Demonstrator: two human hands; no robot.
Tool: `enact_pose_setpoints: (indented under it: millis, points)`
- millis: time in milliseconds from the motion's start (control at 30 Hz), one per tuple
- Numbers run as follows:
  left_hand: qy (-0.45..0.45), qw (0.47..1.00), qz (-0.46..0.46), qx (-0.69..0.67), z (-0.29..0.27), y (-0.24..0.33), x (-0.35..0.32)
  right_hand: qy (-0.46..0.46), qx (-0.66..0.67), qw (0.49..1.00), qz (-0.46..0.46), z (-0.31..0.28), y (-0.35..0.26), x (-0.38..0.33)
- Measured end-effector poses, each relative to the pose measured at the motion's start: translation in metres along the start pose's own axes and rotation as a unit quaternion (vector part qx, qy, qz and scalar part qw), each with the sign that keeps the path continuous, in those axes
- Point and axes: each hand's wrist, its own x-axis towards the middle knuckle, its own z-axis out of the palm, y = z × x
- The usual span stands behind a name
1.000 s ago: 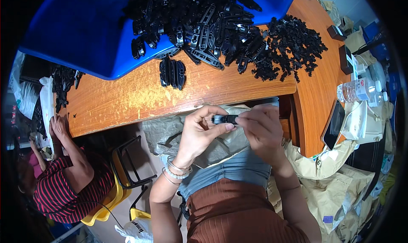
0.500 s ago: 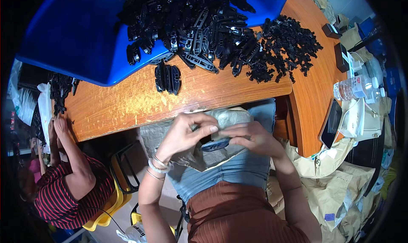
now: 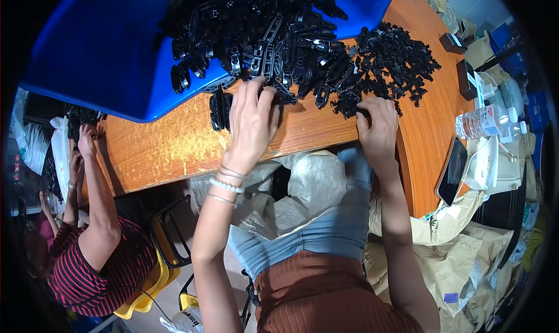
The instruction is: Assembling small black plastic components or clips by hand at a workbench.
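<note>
My left hand [image 3: 253,120] reaches over the table's near edge, fingers stretched out and a little apart. Its fingertips touch the near edge of a heap of long black plastic frames [image 3: 271,47], some with shiny metal parts. Beside that hand stands a row of black oval pieces [image 3: 220,108], partly covered by it. My right hand [image 3: 378,123] is at the near edge of a pile of small black plastic pieces [image 3: 396,62]. Its fingers are curled and pinched together; whatever lies between them is too small to make out. A grey-beige woven sack [image 3: 317,178] lies open across my lap.
The long frames spill from a tipped blue bin [image 3: 105,59] onto the wooden table [image 3: 157,149]. At the right are a phone [image 3: 453,168], a water bottle [image 3: 480,122] and brown paper bags [image 3: 431,269]. Another person in a striped shirt [image 3: 99,263] works at the left.
Both hands have moved up from my lap to the table, the left to the long frames, the right to the small pieces. The dark oval piece between them has gone from sight.
</note>
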Motion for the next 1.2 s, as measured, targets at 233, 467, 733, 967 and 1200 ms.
enact_pose_setpoints:
  millis: [233, 467, 733, 967, 1200]
  points:
    - [-0.084, 0.685, -0.385, -0.613, -0.016, 0.031, -0.022, 0.098, 0.027, 0.994, -0.032, 0.013, -0.001, -0.011]
    - [-0.087, 0.485, -0.399, -0.774, -0.016, 0.034, -0.039, 0.090, 0.268, 0.957, 0.067, -0.002, -0.027, -0.016]
    - [-0.123, 0.517, -0.429, -0.730, -0.039, 0.056, -0.035, -0.053, 0.466, 0.880, 0.077, -0.009, -0.079, -0.017]
    - [-0.127, 0.627, -0.389, -0.663, -0.041, 0.053, -0.047, -0.102, 0.516, 0.850, 0.023, -0.007, -0.082, -0.016]
    - [-0.129, 0.623, -0.409, -0.654, -0.049, 0.058, -0.045, -0.060, 0.333, 0.934, -0.112, -0.018, -0.081, -0.011]
